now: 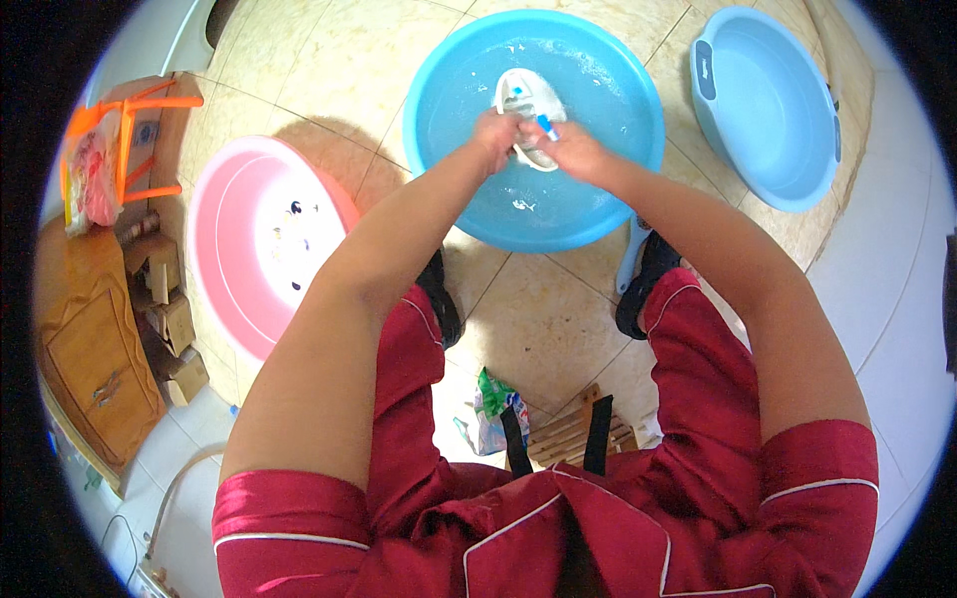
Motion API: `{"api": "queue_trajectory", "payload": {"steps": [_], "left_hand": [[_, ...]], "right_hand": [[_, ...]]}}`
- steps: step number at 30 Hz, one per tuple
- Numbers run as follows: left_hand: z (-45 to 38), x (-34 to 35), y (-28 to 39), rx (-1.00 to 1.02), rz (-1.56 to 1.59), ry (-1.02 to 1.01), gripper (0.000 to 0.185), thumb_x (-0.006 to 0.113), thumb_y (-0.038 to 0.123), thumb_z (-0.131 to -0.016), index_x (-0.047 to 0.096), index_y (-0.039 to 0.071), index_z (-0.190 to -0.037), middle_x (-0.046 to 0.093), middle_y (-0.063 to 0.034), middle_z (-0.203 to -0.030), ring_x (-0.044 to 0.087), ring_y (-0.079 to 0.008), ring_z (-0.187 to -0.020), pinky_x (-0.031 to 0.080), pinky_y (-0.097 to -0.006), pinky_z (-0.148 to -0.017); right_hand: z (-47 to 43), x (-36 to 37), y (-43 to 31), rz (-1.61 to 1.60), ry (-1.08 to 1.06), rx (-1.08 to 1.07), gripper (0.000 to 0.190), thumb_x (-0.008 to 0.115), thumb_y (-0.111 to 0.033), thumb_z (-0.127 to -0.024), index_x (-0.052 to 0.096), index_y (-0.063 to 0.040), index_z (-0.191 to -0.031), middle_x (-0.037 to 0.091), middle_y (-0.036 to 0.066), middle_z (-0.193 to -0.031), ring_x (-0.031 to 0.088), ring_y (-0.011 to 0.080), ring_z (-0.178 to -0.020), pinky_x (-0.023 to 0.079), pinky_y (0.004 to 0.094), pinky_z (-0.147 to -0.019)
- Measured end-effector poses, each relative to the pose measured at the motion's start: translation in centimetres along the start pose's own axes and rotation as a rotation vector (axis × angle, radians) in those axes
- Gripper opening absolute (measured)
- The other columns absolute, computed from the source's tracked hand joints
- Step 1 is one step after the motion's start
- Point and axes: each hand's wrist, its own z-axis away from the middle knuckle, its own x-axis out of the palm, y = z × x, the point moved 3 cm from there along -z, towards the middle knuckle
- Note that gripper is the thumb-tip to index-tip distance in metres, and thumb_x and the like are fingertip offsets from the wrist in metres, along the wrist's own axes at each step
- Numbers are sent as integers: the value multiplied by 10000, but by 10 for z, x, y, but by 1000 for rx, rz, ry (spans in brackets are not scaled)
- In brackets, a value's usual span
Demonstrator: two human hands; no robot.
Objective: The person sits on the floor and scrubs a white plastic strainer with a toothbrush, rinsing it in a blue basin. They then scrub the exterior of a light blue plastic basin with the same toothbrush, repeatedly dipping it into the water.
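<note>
Over a round blue plastic basin (534, 232) of water, my two hands are at a pale shoe (529, 90), its opening facing up. My left hand (497, 138) grips the shoe's near left edge. My right hand (574, 149) is closed around a small brush with a blue and white handle (548, 127), held at the shoe's right side; the brush's working end is hidden. Suds and white flecks float on the water around the shoe.
A pink basin (224, 247) with small dark bits stands left, an oval light-blue tub (777, 112) right. By my right foot lies a blue-handled brush (629, 261). A plastic packet (497, 418) lies between my legs. An orange stool (123, 142) and wooden cabinet (105, 359) stand far left.
</note>
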Motion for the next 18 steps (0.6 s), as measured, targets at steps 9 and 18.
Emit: {"api": "queue_trajectory", "payload": {"steps": [9,18], "left_hand": [[7,-22,-7,172,-300,241,495,668,371,-839,617,-100,-979,655,-210,-844,654,-256,-746,528,-358,-635],[24,-8,64,418,-1300,401,617,603,603,-798,662,-1,-912,664,-201,-881,651,-336,-783,518,-393,-696]], "right_hand": [[-3,-17,1,-153,-44,382,404,663,-337,-812,620,3,-1026,633,139,-732,610,251,-573,476,360,-483],[-6,-23,1,-183,-112,359,266,557,-74,-751,615,6,-997,634,115,-719,563,178,-483,413,310,-393]]}}
